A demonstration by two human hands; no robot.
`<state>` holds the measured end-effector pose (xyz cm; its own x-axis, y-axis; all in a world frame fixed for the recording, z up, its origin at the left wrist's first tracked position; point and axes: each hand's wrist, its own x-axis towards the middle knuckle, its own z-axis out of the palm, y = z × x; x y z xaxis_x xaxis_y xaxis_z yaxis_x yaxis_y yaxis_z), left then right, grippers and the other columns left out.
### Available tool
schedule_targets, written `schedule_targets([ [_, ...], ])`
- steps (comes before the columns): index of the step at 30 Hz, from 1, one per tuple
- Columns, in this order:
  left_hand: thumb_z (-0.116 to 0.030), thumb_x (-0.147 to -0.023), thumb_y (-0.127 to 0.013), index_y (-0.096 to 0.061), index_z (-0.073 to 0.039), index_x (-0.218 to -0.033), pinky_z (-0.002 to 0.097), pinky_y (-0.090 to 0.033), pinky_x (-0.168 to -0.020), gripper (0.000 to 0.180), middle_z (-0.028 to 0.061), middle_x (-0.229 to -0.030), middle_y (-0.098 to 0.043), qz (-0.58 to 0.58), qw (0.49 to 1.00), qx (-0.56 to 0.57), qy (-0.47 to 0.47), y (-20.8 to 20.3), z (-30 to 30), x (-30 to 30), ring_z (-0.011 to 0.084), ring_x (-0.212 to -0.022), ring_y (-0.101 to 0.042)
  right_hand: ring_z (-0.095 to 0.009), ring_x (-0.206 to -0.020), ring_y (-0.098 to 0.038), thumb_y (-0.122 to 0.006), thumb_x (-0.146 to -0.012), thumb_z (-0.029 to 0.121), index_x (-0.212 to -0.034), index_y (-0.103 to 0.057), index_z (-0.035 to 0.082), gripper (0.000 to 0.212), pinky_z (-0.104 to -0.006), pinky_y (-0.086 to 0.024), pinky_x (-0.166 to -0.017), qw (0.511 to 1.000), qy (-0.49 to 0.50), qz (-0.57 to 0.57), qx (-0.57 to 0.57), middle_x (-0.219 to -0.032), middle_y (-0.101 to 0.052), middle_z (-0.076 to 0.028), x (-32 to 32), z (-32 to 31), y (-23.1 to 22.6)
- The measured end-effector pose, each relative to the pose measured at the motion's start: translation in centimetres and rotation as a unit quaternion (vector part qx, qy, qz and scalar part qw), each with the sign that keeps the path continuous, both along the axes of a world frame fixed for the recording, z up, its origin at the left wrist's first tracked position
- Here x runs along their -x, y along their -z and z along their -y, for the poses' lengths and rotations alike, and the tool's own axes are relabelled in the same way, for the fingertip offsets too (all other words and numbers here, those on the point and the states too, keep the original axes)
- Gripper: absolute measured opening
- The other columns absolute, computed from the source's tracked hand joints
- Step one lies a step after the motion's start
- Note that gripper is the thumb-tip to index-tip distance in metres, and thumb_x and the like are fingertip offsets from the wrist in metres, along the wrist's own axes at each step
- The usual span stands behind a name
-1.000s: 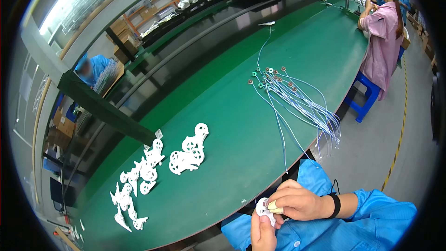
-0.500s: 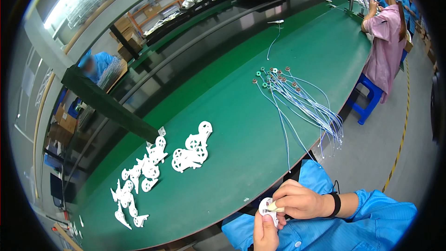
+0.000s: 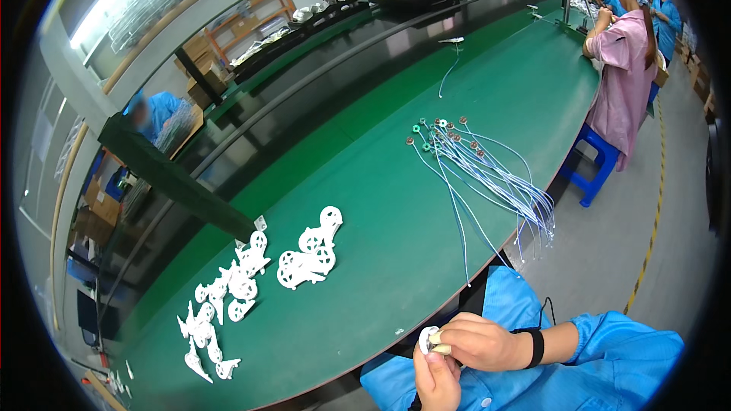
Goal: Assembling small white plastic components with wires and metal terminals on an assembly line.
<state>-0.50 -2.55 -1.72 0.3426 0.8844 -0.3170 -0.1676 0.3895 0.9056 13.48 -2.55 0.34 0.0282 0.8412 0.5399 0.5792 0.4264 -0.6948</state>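
Both hands meet low over the lap, just off the near edge of the green bench (image 3: 365,183). Right hand (image 3: 480,342) pinches a small white disc (image 3: 426,339) at its fingertips; left hand (image 3: 435,379) comes up from below, thumb pressed against the same disc. Black band on the right wrist. On the bench: a spread of white plastic wheel-shaped parts (image 3: 308,253) to the left, a bundle of pale wires (image 3: 487,175) with small ring ends to the right, well apart. A person in pink (image 3: 624,68) sits farther along the bench.
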Motion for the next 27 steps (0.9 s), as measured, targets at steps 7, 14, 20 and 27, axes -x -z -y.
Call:
schedule_targets([
  [7,-0.018,-0.102,-0.036,-0.038,0.006,-0.135,0.036,-0.038,-0.101,0.041,0.0224,-0.13,-0.048,-0.203,0.956,-0.21,0.026,-2.0,-0.4,-0.5,0.0322,-0.12,-0.048,-0.029,-0.081,-0.062,-0.065,-0.07,-0.006,-0.093,-0.061,-0.002,0.024,-0.0346,-0.052,-0.07,1.0,-0.007,-0.014,-0.024,-0.088,-0.064,-0.013,0.3,-0.8,0.0],
  [14,-0.021,-0.102,-0.037,-0.036,0.008,-0.134,0.0392,-0.039,-0.1,0.044,0.0276,-0.13,-0.047,-0.237,0.934,-0.266,0.037,-2.7,-0.3,-0.3,0.0373,-0.121,-0.048,-0.031,-0.079,-0.061,-0.061,-0.077,-0.002,-0.094,-0.062,0.001,0.017,-0.0369,-0.05,-0.07,0.982,-0.073,-0.15,0.087,-0.086,-0.062,-0.014,-0.1,-1.1,0.3],
  [20,-0.02,-0.101,-0.039,-0.037,0.009,-0.134,0.0409,-0.041,-0.099,0.044,0.0298,-0.129,-0.048,-0.264,0.919,-0.291,0.03,-3.1,-0.3,-0.6,0.0395,-0.12,-0.049,-0.029,-0.087,-0.066,-0.058,-0.08,-0.005,-0.098,-0.064,-0.001,0.02,-0.0331,-0.053,-0.072,0.965,-0.064,-0.184,0.178,-0.094,-0.067,-0.014,-0.2,-0.7,-0.1],
  [27,-0.025,-0.102,-0.036,-0.038,0.007,-0.13,0.0415,-0.043,-0.095,0.043,0.024,-0.118,-0.053,-0.225,0.938,-0.262,0.037,-2.8,-1.3,-0.7,0.036,-0.108,-0.053,-0.03,-0.08,-0.063,-0.063,-0.082,0.004,-0.099,-0.064,0.002,0.017,-0.0356,-0.052,-0.069,0.976,-0.069,-0.116,0.173,-0.086,-0.064,-0.013,-0.3,-1.5,-0.5],
])
